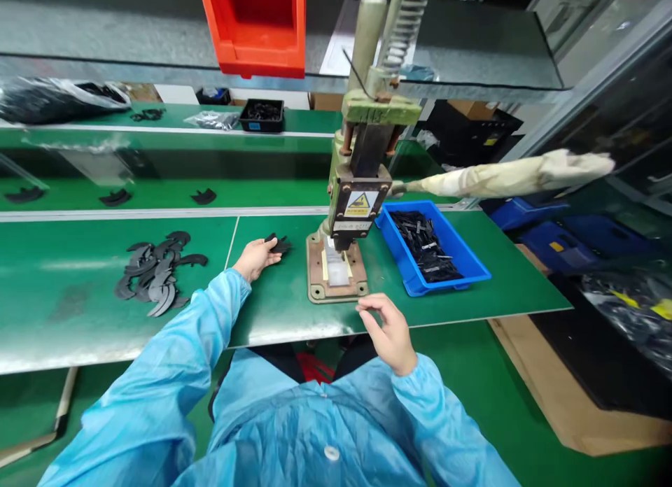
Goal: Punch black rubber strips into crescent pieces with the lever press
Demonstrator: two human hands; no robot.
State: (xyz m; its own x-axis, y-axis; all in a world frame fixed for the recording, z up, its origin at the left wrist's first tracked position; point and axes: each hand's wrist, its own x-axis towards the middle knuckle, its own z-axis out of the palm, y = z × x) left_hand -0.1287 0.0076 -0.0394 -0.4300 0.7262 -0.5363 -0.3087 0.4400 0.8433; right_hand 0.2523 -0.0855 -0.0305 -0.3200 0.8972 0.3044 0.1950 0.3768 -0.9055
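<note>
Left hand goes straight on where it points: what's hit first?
Left hand, black part leading, would likely meet the press, at the left side of its base or just above; the hand's height over the green table is unclear.

The green bench (pixel 278 312) bears a loose heap of curved black parts (pixel 157 270) on the left, a press (pixel 315 263) standing on its base near the middle, and a blue bin (pixel 451 283) just right of it. On the green strip (pixel 157 195) behind lie three dark pieces (pixel 115 197), well apart in a row. The grey shelf (pixel 105 32) above carries a red bin (pixel 267 59).
</note>
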